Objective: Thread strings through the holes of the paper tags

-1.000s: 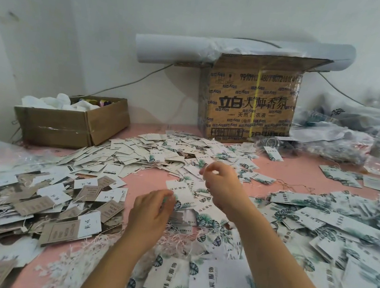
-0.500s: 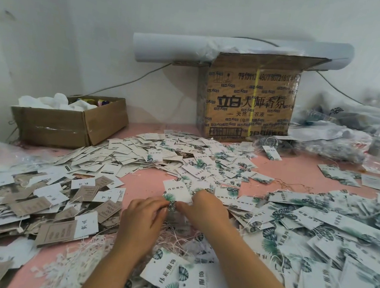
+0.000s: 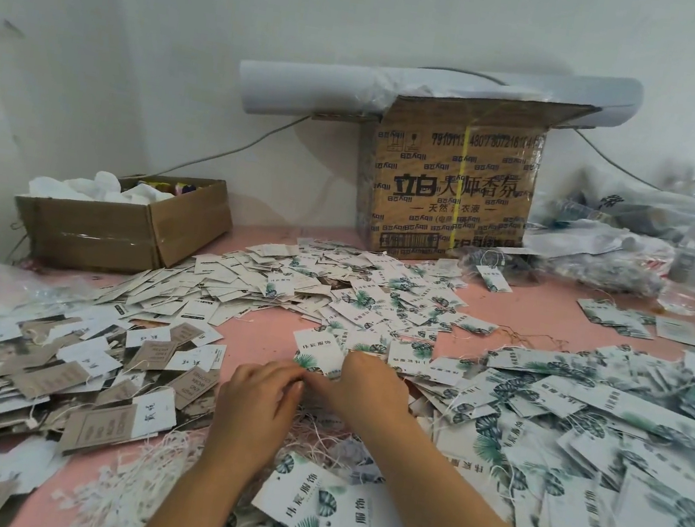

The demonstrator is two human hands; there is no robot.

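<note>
Now both hands meet in front of the big box. The right hand pinches a white tag with green leaves, held just above the tabletop. The left hand curls at the tag's bottom edge; what it holds, I cannot tell. Left of the big box, a small box holds white stuff.

You sit at a pink counter in what looks like a small piecework room for hand assembly. Hundreds of paper tags, white with green leaves, lie in loose heaps across it. Brown card tags are piled to your left, and a tangle of strings lies near you. A printed cardboard box and a smaller open box stand against a bare white wall. A roll of paper rests on the bigger box, and crumpled plastic bags lie beside it.
</note>
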